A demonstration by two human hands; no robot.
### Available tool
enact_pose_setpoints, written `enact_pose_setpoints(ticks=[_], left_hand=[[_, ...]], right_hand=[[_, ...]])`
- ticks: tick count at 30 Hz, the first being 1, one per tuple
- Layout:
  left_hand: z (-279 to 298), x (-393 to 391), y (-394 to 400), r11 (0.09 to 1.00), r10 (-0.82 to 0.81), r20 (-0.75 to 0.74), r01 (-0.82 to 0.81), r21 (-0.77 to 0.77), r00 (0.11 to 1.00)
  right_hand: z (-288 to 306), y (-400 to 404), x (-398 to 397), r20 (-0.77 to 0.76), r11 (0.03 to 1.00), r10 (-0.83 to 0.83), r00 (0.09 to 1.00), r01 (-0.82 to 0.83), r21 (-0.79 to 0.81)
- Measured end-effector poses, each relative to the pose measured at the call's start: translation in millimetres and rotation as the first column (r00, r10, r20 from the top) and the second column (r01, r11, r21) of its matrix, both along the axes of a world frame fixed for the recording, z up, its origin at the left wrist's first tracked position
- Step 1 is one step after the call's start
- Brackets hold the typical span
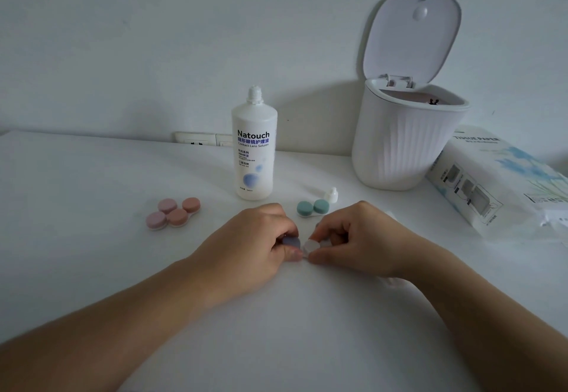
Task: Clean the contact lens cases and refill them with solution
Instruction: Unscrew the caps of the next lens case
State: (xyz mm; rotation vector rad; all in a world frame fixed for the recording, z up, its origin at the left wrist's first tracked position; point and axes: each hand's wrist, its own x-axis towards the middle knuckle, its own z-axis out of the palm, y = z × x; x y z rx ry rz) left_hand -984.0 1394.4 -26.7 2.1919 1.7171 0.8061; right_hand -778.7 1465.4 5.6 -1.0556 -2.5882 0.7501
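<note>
At table centre, left hand (261, 238) pinches a purple cap (291, 241) while right hand (350, 238) grips the lens case (309, 245), apparently unscrewing; emptying should follow.

A white table (92, 192) is seen carrying a solution bottle (254, 152), its small cap (332, 194), two pink lens cases (173, 213), a green lens case (313, 208), an open-lidded white bin (399, 146) and a tissue pack (498, 179).

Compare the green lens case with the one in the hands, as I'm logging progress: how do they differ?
The green case lies untouched on the table, both caps on. The held case is gripped by left hand and right hand; it shows one purple cap, its other side whitish. Both are twin-well cases.
</note>
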Motion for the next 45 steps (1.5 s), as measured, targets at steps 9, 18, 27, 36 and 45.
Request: enact_pose_setpoints(ticks=[9, 18, 27, 36, 45], left_hand=[[6, -7, -1, 0.999, -0.012, 0.026, 0.013, -0.032, 1.0], [5, -8, -7, 0.998, -0.066, 0.216, 0.067, 0.0, 0.974], [11, -9, -9, 0.996, -0.093, 0.144, 0.092, 0.018, 0.985], [9, -14, -2, 0.994, -0.104, 0.078, 0.106, -0.021, 0.992], [8, -19, 0, 1.0, -0.004, 0.033, 0.003, 0.008, 0.999]], right_hand=[[3, -2, 1, 0.035, 0.999, 0.014, 0.999, -0.015, 0.04], [3, 0, 3, 0.047, 0.999, 0.012, 0.999, -0.014, 0.042], [2, 3, 4, 0.074, 1.0, 0.017, 0.997, -0.019, 0.025], [2, 2, 5, 0.057, 1.0, 0.012, 0.998, -0.014, 0.024], [3, 3, 5, 0.057, 1.0, 0.019, 0.998, -0.02, 0.017]])
